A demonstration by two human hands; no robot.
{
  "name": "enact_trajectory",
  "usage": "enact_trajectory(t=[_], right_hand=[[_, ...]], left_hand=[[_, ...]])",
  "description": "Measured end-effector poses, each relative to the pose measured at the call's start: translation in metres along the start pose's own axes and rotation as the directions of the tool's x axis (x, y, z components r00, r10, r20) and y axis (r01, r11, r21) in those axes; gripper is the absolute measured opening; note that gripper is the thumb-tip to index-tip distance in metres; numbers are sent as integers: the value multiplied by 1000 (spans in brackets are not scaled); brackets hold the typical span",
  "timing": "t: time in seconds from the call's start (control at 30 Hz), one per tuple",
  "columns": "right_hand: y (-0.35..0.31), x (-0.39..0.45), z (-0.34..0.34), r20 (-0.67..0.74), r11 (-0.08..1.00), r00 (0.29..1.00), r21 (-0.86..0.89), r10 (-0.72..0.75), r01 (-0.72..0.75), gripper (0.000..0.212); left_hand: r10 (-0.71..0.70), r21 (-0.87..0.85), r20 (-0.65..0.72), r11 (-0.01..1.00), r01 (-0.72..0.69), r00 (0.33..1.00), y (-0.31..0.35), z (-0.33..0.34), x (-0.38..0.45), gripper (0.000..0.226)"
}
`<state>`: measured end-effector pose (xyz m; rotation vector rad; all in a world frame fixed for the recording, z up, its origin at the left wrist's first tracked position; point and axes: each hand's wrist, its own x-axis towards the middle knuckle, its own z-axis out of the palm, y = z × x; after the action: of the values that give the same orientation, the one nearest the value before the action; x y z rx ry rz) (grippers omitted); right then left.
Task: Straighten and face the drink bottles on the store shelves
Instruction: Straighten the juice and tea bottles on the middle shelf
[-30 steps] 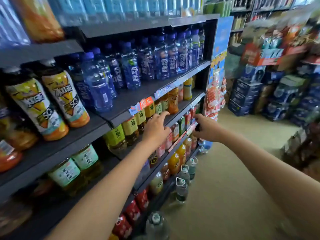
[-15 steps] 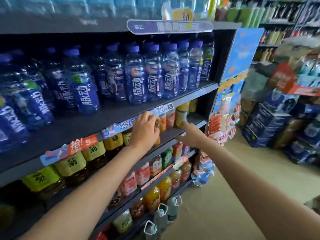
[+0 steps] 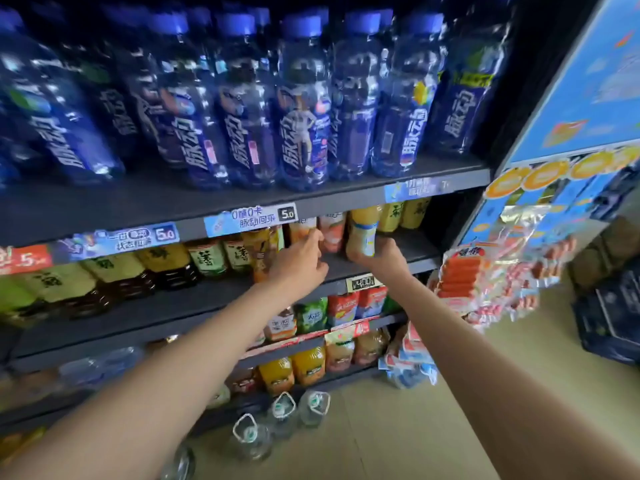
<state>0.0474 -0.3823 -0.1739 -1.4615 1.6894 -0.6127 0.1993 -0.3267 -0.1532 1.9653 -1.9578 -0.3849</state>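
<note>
The right hand (image 3: 379, 252) curls round the base of a pale yellow plastic juice bottle (image 3: 362, 230) on the second dark shelf (image 3: 420, 245), gripping low, presumably so the bottle can be twisted until its label faces the aisle. The left hand (image 3: 301, 258) reaches in just to the left, its fingers extended toward a peach-labelled bottle (image 3: 332, 230) and touching or nearly touching an orange-labelled bottle (image 3: 301, 227); motion blur leaves it unclear whether the fingers pinch anything, so its state cannot be told. An amber tea bottle with a dark orange label (image 3: 261, 252) stands beside that hand at the shelf front. Farther left, yellow-green-labelled tea bottles (image 3: 166, 263) run along the same shelf. Above, blue-capped clear bottles with dark blue labels (image 3: 301, 109) stand in a row behind blue price strips (image 3: 249, 218), several labels turned aside. Lower shelves hold red, green and orange bottles (image 3: 343, 306). Right of the shelving hang packets of sausage snacks (image 3: 464, 271). The upper shelf edge hides the tops of the handled bottles; the left end of each row is cut off and smeared.
</note>
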Motion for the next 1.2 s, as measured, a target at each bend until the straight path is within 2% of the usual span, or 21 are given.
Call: enact_trajectory(t=[0.1,0.23,0.33,0.53,0.6,0.67,0.77,0.87,0.93,0.97,1.03,1.1,1.2], right_hand=[[10,30,-9,-6,993,998,99,58,-57,78],[5,71,-11,-46,985,997,166,59,-51,71],[-9,97,-9,-67,970,998,241,-2,18,68],[-10,123,4,-92,976,994,202,-57,74,65],[-2,112,5,-138,962,981,215,-138,166,74],[7,89,4,-173,945,944,126,-280,303,82],[22,49,6,-34,868,871,-106,-491,485,69],[14,22,1,103,815,819,-86,-565,573,66],[0,6,-4,211,789,781,-62,-588,611,72],[-7,-6,-5,241,772,759,-52,-605,633,76],[-26,-38,-5,171,756,738,75,-653,651,78],[-56,-73,3,45,715,724,213,-689,666,72],[-119,-119,29,-31,610,643,284,-765,740,69]], left_hand=[[-97,37,7,995,97,995,19,12,13,39],[-255,-38,-52,967,254,965,27,21,27,37],[-284,-61,-49,958,281,958,27,25,29,36],[-331,-82,-58,942,326,942,26,40,14,44],[-334,-106,-16,938,331,942,26,45,10,43],[-339,-113,42,933,342,940,24,48,7,47],[-309,-110,116,941,321,944,20,54,5,69],[-287,-214,153,925,315,946,17,54,1,83],[-276,-320,82,903,287,958,16,43,-11,77],[-250,-337,-16,913,231,968,13,35,-22,71],[-170,-267,-220,958,109,960,8,14,-49,64],[-128,-215,-373,975,49,919,2,-11,-74,65],[-208,-319,-544,947,29,813,-10,-58,-101,59]])
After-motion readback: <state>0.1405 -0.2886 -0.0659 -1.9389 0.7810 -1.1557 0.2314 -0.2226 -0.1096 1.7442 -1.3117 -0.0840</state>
